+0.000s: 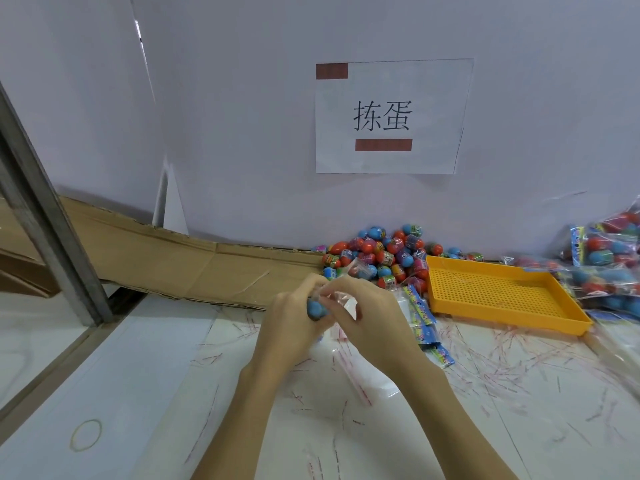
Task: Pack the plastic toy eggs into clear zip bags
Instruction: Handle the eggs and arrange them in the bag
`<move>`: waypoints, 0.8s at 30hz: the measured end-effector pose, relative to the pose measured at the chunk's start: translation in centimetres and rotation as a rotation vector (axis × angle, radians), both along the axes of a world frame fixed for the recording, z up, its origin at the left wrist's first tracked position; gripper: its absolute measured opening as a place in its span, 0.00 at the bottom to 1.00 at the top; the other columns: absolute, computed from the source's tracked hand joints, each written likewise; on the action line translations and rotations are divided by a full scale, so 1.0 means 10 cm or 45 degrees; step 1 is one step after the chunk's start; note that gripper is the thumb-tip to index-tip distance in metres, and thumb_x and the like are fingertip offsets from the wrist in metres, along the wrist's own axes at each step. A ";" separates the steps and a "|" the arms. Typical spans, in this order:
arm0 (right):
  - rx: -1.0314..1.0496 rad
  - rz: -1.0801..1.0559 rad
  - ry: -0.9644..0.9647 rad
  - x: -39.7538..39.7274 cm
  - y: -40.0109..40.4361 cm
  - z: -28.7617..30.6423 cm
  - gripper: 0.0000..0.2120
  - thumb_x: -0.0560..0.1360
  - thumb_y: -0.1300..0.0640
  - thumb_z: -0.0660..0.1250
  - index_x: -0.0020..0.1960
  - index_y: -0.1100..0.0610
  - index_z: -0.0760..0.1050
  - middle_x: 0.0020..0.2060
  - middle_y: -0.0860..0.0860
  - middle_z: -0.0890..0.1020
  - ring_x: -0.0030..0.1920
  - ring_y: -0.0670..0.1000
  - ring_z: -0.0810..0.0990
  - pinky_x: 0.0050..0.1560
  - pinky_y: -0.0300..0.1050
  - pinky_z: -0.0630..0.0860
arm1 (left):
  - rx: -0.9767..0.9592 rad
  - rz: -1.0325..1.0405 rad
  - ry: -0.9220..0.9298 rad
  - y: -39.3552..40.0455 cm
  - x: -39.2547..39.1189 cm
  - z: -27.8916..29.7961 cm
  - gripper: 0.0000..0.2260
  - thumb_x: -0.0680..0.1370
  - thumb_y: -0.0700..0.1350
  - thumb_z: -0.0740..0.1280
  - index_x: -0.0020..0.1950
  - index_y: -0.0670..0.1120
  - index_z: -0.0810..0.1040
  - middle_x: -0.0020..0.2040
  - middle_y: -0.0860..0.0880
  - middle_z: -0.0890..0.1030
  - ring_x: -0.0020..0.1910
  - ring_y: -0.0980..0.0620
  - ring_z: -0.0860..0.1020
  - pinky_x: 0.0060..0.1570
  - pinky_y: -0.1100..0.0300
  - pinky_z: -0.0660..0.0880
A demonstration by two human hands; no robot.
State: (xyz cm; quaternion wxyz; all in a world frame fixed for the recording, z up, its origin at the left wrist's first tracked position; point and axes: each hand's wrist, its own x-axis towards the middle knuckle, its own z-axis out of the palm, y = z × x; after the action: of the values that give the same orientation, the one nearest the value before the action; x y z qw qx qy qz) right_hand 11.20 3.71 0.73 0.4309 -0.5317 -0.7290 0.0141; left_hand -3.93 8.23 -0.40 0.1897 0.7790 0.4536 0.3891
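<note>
The left hand [298, 313] curls its grip round a blue plastic toy egg [316, 309], which sits low in the palm against the fingers. The right hand [367, 313] meets it from the other side, its fingers [341, 292] pinching the thin film of a clear zip bag [346, 303] bunched between the two hands just above the egg; whether the egg is already inside the bag cannot be told. Just beyond the hands, a heap of red and blue plastic toy eggs [384, 256] lies on the white surface [145, 375] against the wall. To the right of the heap sits a yellow perforated plastic tray [498, 292], and past it filled bags of eggs [606, 261]. Printed blue header cards [420, 315] lie near the right hand.
</note>
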 end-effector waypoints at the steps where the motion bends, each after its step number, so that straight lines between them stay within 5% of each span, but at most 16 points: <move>1: 0.058 -0.022 0.023 -0.01 -0.01 0.01 0.09 0.81 0.49 0.65 0.55 0.49 0.82 0.48 0.41 0.84 0.43 0.37 0.77 0.41 0.28 0.69 | -0.022 0.025 -0.023 0.01 -0.01 0.00 0.14 0.75 0.49 0.78 0.57 0.52 0.79 0.39 0.59 0.79 0.39 0.59 0.80 0.32 0.72 0.73; 7: 0.280 -0.223 0.270 0.02 0.08 0.09 0.07 0.81 0.62 0.68 0.56 0.55 0.81 0.47 0.42 0.83 0.44 0.41 0.81 0.41 0.32 0.79 | -0.124 0.238 -0.476 0.10 -0.12 -0.06 0.12 0.71 0.50 0.81 0.47 0.50 0.81 0.39 0.53 0.82 0.36 0.61 0.82 0.29 0.67 0.77; 13: -0.378 -0.626 -0.206 0.38 0.48 0.01 0.20 0.80 0.68 0.64 0.69 0.56 0.76 0.68 0.53 0.76 0.68 0.56 0.72 0.66 0.49 0.72 | -0.362 0.252 -0.770 0.19 -0.18 -0.07 0.19 0.67 0.55 0.83 0.48 0.47 0.82 0.43 0.44 0.86 0.44 0.42 0.86 0.47 0.40 0.83; 16: -0.562 -0.703 -0.527 0.56 0.59 -0.04 0.18 0.80 0.65 0.62 0.66 0.53 0.78 0.61 0.53 0.78 0.60 0.56 0.75 0.60 0.50 0.74 | -0.453 0.176 -0.768 0.18 -0.16 -0.07 0.19 0.66 0.54 0.84 0.50 0.48 0.83 0.46 0.46 0.85 0.44 0.44 0.86 0.47 0.46 0.84; 19: -0.532 -0.733 -0.597 0.64 0.64 -0.09 0.12 0.81 0.62 0.62 0.61 0.53 0.79 0.54 0.53 0.79 0.54 0.55 0.74 0.55 0.48 0.72 | -0.537 0.068 -0.779 0.17 -0.14 -0.07 0.19 0.64 0.53 0.85 0.51 0.51 0.84 0.45 0.51 0.87 0.39 0.53 0.87 0.40 0.57 0.85; 24: -0.228 -0.670 -0.183 0.54 0.64 -0.08 0.09 0.83 0.59 0.64 0.61 0.57 0.78 0.52 0.55 0.79 0.50 0.54 0.76 0.52 0.49 0.76 | -0.500 -0.031 -0.662 0.13 -0.14 -0.04 0.18 0.65 0.54 0.84 0.51 0.57 0.82 0.45 0.59 0.86 0.45 0.62 0.84 0.38 0.67 0.80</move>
State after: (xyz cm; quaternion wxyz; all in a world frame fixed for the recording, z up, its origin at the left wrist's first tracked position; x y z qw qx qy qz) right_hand 16.60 10.07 -0.08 0.3184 -0.7382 -0.5904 -0.0715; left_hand -5.31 9.55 -0.79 0.4505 0.6074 0.4471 0.4777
